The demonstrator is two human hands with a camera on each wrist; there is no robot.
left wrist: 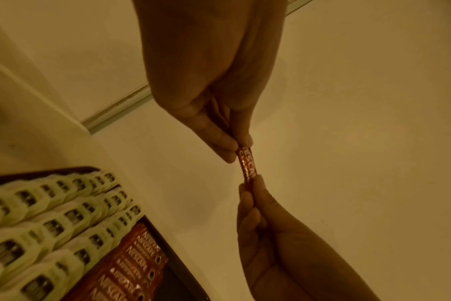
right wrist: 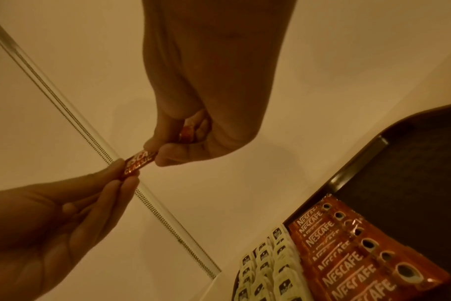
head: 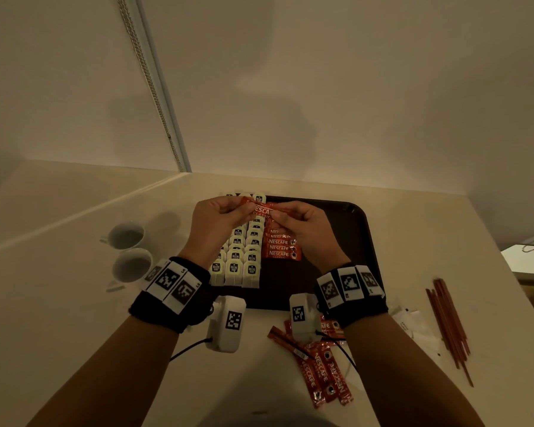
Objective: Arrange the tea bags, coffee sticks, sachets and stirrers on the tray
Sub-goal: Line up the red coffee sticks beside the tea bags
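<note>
Pale walls close in a white surface (head: 74, 303), with a dark tray (head: 361, 241) set toward its far edge. Above the tray, both hands hold one red coffee stick (head: 261, 208) level in the air: the left hand (head: 216, 223) pinches one end between thumb and fingertips, and the right hand (head: 305, 229) pinches the other end the same way. On the tray, tea bags (head: 238, 260) lie in overlapping columns along its left side, with a short row of laid coffee sticks (head: 279, 248) touching them on the right. More loose coffee sticks (head: 324, 371) lie on the surface near its front edge, with red stirrers (head: 447, 322) and white sachets (head: 410, 322) toward the right edge.

The held stick looks very light, a thin foil sleeve of loose powder, so it probably bends in the middle and feels slick. Holding it by the flat sealed ends, as now, should keep it straight for laying beside the row.
</note>
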